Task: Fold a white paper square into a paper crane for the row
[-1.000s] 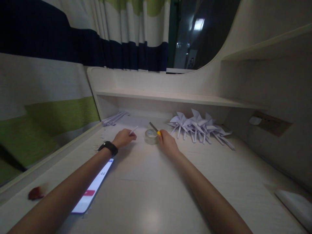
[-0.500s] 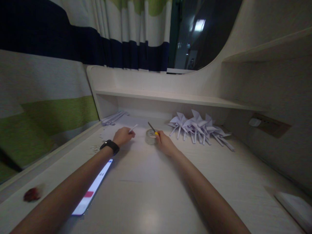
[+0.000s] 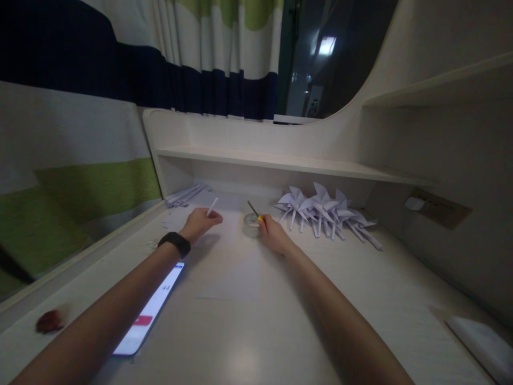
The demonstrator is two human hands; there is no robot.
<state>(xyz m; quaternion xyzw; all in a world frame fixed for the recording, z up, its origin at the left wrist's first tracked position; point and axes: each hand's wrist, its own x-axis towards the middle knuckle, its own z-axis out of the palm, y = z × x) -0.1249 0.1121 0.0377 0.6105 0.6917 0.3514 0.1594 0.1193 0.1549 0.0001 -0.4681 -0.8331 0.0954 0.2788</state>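
Note:
My left hand (image 3: 201, 222), with a dark band on its wrist, pinches a thin white paper stick (image 3: 212, 206) that points up and away. My right hand (image 3: 273, 231) is closed round a yellow-handled craft knife (image 3: 255, 210), its narrow blade aimed up and to the left. Right beside those fingers, a roll of clear tape (image 3: 251, 229) lies on the desk; whether they touch it I cannot tell. Beneath and between the hands are white paper sheets (image 3: 232, 275). Several white paper pinwheels (image 3: 320, 206) on paper sticks lie in a heap to the right.
A lit phone (image 3: 154, 310) lies under my left forearm. Rolled paper sticks (image 3: 186, 195) are piled at the back left, and a small dark red object (image 3: 48, 322) lies front left. A low shelf (image 3: 256, 160) spans the back. A white flat object (image 3: 481, 342) lies at right.
My left hand has shifted slightly left, and the paper stick stands steeper. The right hand with the knife has moved a little right, as has the tape roll.

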